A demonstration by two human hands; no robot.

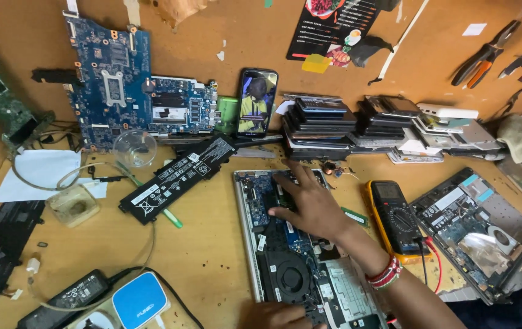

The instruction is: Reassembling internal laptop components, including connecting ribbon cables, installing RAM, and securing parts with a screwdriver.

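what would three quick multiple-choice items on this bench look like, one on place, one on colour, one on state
1. Where does the right hand rest?
A. on the opened laptop
B. on the multimeter
C. on the glass bowl

2. What colour is the multimeter's casing?
A. green
B. yellow
C. white

3. How is the phone by the wall?
A. face down, screen off
B. propped upright, screen lit
C. lying in pieces

Answers:
1 A, the fingers lie spread on the laptop's exposed board.
2 B, a yellow rim surrounds its dark face.
3 B, it stands against the wall showing a picture.

The left hand touches the laptop's near edge.
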